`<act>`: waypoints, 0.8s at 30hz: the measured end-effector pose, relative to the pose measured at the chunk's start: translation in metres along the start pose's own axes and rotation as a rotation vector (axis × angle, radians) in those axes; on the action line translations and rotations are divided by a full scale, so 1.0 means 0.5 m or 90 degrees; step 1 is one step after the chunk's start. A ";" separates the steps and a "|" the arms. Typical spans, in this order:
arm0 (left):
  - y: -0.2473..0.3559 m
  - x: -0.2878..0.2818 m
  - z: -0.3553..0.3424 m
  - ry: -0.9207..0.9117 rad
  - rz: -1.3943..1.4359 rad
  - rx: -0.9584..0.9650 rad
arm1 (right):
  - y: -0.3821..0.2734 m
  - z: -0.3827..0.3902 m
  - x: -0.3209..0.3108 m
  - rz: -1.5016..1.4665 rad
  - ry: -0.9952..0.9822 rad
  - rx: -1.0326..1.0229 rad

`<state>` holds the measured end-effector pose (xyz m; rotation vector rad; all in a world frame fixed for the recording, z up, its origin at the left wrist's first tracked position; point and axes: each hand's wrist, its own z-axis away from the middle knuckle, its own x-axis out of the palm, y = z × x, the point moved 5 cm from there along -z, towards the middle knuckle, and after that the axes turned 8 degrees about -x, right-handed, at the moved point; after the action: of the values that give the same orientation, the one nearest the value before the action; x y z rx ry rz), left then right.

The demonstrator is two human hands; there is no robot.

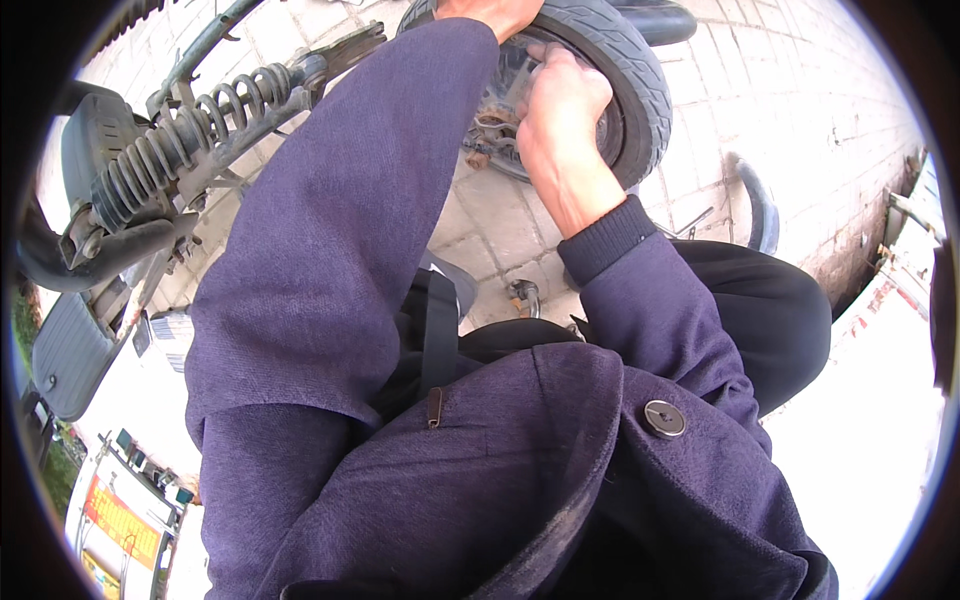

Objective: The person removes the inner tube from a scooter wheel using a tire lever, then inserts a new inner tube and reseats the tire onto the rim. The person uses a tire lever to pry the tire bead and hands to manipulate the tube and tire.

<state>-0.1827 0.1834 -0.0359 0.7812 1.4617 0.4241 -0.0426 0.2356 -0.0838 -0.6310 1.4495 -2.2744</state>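
**Both hands at the wheel**

The right grip (565, 95) is narrow, fingers curled inward over the inside of the wheel (640, 100); whether they pinch anything is hidden. The left grip (487, 12) is at the wheel's far left side, cut by the upper edge, so I cannot tell how far open it is. The wheel is straight ahead of the person, at the top of the view, over pale paving (485, 215). A metal part (525, 298) lies on the paving nearer the body. To the left stands a coil spring (190, 140) on a frame; to the right, a curved tube (762, 210). An orange sign (125, 520) shows lower left.
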 end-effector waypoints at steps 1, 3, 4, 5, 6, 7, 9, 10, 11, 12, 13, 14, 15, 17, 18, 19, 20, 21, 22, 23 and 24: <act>0.001 -0.003 0.002 -0.004 -0.013 0.009 | -0.002 0.006 0.001 0.020 0.006 -0.026; -0.005 -0.001 0.008 -0.055 -0.056 -0.008 | -0.004 0.019 0.000 0.045 0.015 -0.059; -0.002 -0.004 0.017 -0.048 -0.067 0.024 | -0.002 0.027 -0.004 0.052 0.022 -0.050; 0.005 -0.008 0.020 -0.074 -0.082 0.100 | -0.002 0.034 -0.008 0.069 0.020 -0.049; 0.002 -0.007 0.023 -0.065 -0.076 0.056 | 0.001 0.039 -0.011 0.028 0.002 -0.024; -0.005 -0.008 0.027 -0.058 -0.071 0.009 | 0.005 0.049 -0.017 -0.005 -0.016 0.011; -0.012 -0.013 0.031 -0.073 -0.060 0.012 | 0.006 0.076 -0.037 0.061 -0.043 0.045; -0.015 -0.015 0.030 -0.077 -0.062 0.013 | -0.001 0.092 -0.044 0.076 -0.066 0.027; -0.018 -0.015 0.033 -0.083 -0.063 0.011 | -0.003 0.119 -0.050 0.140 -0.103 0.028; -0.018 -0.018 0.033 -0.082 -0.051 0.023 | -0.016 0.149 -0.052 0.187 -0.150 -0.004; -0.019 -0.020 0.033 -0.085 -0.048 0.017 | -0.027 0.171 -0.055 0.263 -0.185 0.006; -0.021 -0.022 0.037 -0.092 -0.045 0.008 | -0.058 0.193 -0.049 0.259 -0.298 -0.067; -0.023 -0.025 0.042 -0.106 -0.045 -0.014 | -0.095 0.209 -0.055 0.283 -0.399 -0.095; -0.017 -0.040 0.058 -0.095 -0.036 0.001 | -0.192 0.221 -0.077 0.295 -0.557 -0.139; -0.014 -0.047 0.073 -0.093 -0.030 0.004 | -0.254 0.211 -0.103 0.265 -0.619 -0.143; -0.011 -0.055 0.088 -0.082 -0.045 0.018 | -0.318 0.190 -0.138 0.332 -0.636 -0.166; -0.009 -0.063 0.103 -0.089 -0.046 0.034 | -0.394 0.162 -0.179 0.420 -0.601 -0.224; -0.004 -0.073 0.119 -0.083 -0.035 0.071 | -0.448 0.129 -0.216 0.441 -0.507 -0.271; -0.003 -0.082 0.131 -0.089 -0.043 0.094 | -0.504 0.081 -0.248 0.459 -0.523 -0.251; -0.006 -0.089 0.141 -0.103 -0.036 0.089 | -0.527 0.032 -0.271 0.533 -0.465 -0.331; -0.007 -0.096 0.152 -0.114 -0.023 0.092 | -0.555 -0.008 -0.312 0.659 -0.471 -0.294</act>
<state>-0.1141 0.1317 -0.0092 0.8834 1.3463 0.2160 0.0660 0.4329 0.1411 -0.5524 1.3975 -0.8023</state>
